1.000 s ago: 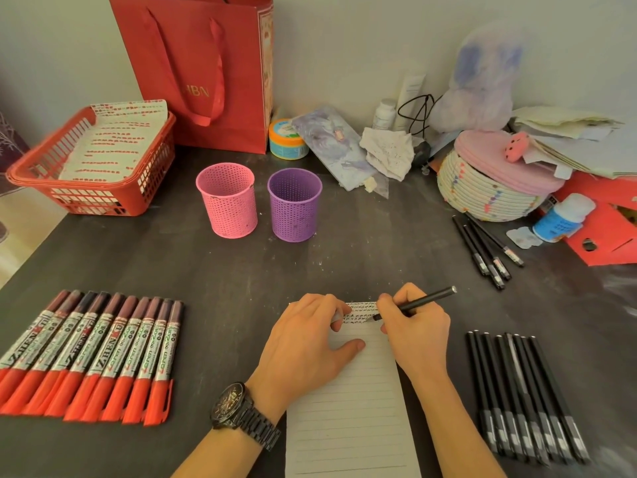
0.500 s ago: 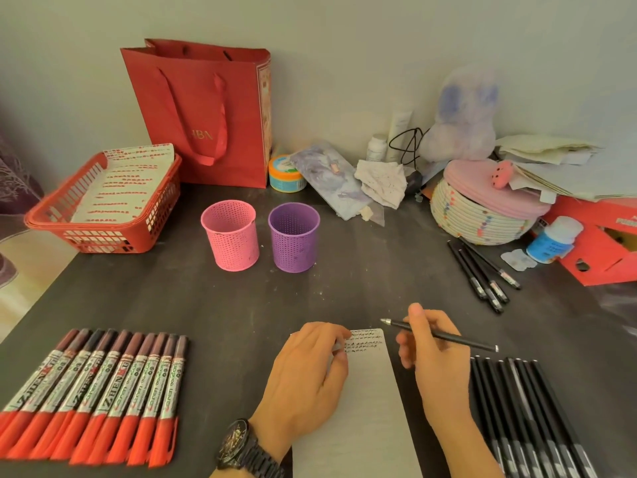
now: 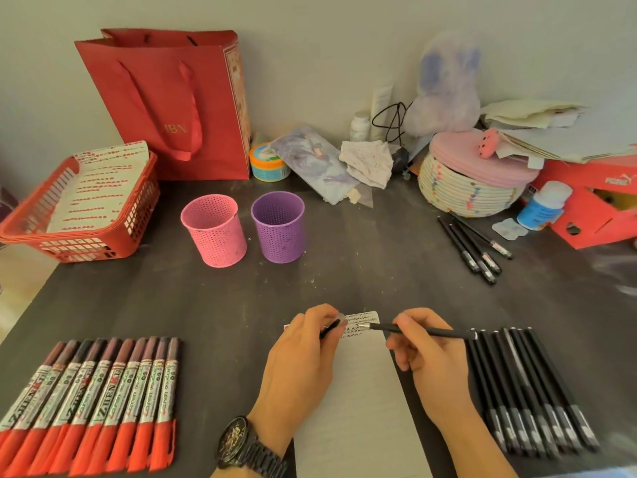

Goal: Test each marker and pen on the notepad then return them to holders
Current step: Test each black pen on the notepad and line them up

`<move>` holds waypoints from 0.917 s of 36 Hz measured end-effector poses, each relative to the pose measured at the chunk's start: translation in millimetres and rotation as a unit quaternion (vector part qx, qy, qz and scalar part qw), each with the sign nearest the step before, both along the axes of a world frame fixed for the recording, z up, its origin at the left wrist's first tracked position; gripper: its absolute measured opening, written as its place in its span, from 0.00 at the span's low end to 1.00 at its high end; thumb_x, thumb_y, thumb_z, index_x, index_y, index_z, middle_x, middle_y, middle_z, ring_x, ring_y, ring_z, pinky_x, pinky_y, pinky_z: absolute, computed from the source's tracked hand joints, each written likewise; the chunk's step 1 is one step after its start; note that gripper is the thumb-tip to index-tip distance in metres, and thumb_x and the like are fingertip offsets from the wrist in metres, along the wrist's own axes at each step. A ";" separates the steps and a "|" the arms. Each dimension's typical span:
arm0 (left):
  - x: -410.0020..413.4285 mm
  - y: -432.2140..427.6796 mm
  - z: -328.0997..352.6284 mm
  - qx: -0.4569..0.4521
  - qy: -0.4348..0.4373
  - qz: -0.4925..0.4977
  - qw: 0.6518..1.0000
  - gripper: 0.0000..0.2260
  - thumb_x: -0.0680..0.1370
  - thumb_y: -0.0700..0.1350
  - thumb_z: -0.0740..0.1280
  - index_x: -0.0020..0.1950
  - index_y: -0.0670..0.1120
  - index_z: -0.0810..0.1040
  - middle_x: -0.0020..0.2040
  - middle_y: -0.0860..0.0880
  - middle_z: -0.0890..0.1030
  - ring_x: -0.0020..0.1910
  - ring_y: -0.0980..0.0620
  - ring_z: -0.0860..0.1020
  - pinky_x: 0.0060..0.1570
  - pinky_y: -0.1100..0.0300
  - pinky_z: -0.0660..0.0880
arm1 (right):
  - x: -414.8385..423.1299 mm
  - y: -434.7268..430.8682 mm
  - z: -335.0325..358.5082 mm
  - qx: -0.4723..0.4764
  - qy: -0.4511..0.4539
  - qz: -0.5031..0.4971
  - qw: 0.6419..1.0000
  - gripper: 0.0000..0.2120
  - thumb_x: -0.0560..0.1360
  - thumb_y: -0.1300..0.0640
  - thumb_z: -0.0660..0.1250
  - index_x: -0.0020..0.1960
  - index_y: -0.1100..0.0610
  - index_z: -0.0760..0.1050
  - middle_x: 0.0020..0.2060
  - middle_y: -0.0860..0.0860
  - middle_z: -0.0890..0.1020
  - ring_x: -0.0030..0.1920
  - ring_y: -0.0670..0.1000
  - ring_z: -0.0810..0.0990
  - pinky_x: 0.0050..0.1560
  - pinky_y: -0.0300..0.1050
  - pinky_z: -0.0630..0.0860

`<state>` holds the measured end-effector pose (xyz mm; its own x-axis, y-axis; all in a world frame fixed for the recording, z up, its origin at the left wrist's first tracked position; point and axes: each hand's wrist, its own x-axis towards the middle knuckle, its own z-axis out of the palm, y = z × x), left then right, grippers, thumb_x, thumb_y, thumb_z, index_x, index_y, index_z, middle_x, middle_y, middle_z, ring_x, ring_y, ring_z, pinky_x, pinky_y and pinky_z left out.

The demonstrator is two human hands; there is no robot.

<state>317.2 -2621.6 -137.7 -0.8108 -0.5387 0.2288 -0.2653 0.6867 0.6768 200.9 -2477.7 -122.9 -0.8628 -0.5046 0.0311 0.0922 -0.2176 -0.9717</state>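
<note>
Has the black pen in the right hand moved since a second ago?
Yes. Against the notepad, the pen has swung its back end toward the row of black pens; its tip stays by the scribbles.

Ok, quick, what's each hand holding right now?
Left hand: pinching a small dark piece, likely the pen cap.
Right hand: gripping the black pen.
</note>
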 end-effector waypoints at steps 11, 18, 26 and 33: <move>1.8 -2.1 -1.4 -0.066 0.040 -0.020 0.997 0.09 0.83 0.55 0.58 0.60 0.57 0.73 0.56 0.63 0.75 0.53 0.61 0.74 0.49 0.61 0.77 | 1.2 1.5 2.5 -0.011 -0.017 0.005 1.000 0.09 0.76 0.62 0.67 0.38 0.56 0.80 0.29 0.59 0.80 0.25 0.51 0.72 0.25 0.40 0.68; 1.7 -2.4 -0.7 -0.088 0.048 -0.022 0.995 0.11 0.82 0.54 0.57 0.60 0.56 0.74 0.57 0.61 0.76 0.54 0.61 0.74 0.51 0.64 0.76 | 3.1 -1.1 4.9 0.012 0.001 -0.012 1.000 0.09 0.74 0.52 0.69 0.38 0.56 0.80 0.29 0.59 0.81 0.24 0.51 0.72 0.25 0.40 0.69; 1.9 -2.8 -3.2 -0.105 0.060 -0.030 0.992 0.10 0.82 0.54 0.58 0.61 0.56 0.74 0.56 0.60 0.76 0.53 0.59 0.74 0.47 0.60 0.78 | 4.1 -1.7 3.8 0.031 0.027 -0.010 0.999 0.09 0.75 0.52 0.68 0.39 0.54 0.80 0.29 0.58 0.82 0.24 0.49 0.73 0.25 0.37 0.70; 1.9 -4.2 -5.7 -0.117 0.068 -0.035 0.990 0.09 0.82 0.52 0.60 0.61 0.56 0.75 0.56 0.60 0.76 0.51 0.58 0.74 0.44 0.59 0.77 | 5.6 -2.7 4.2 0.057 0.046 -0.008 0.997 0.11 0.75 0.51 0.69 0.41 0.58 0.81 0.30 0.58 0.83 0.24 0.49 0.74 0.25 0.37 0.70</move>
<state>319.2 -2625.8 -143.4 -0.7970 -0.4017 0.4509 -0.1293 0.8429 0.5224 206.6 -2480.4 -118.7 -0.8668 -0.4957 0.0537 -0.0015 -0.1051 -0.9945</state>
